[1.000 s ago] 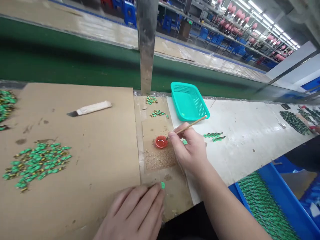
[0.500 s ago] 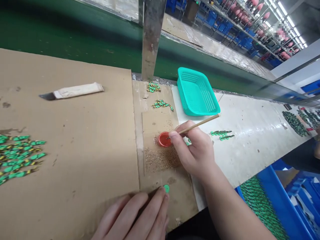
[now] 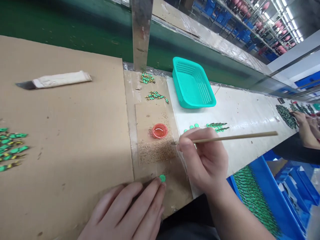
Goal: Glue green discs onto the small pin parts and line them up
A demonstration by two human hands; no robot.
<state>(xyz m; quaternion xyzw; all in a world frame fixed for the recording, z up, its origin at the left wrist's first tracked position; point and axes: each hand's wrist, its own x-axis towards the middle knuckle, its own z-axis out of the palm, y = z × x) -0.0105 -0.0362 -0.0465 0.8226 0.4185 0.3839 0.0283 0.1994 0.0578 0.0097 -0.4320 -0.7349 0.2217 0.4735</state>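
My right hand (image 3: 206, 155) pinches a thin wooden stick (image 3: 237, 136), its dark tip pointing left over the cardboard. Left of that tip stands a small red cup (image 3: 160, 131) holding reddish liquid. Fine brown grains (image 3: 157, 150) lie scattered in front of the cup. My left hand (image 3: 127, 213) rests on the cardboard, its fingertips at the edge of a small green disc (image 3: 162, 178), which looks pinned or held there. More green discs (image 3: 192, 127) lie on the white surface, partly behind my right hand.
A turquoise basket (image 3: 195, 86) stands at the back. A knife with a wrapped handle (image 3: 62, 79) lies at the left, beyond green and yellow pieces (image 3: 12, 143). A blue bin (image 3: 265, 186) of green items is at the right. Another person's hands (image 3: 303, 125) show at far right.
My right hand has moved right and away from the red cup, taking the stick's tip out of it. The stick now lies flatter. My left hand stays by the green disc; the view has shifted slightly.
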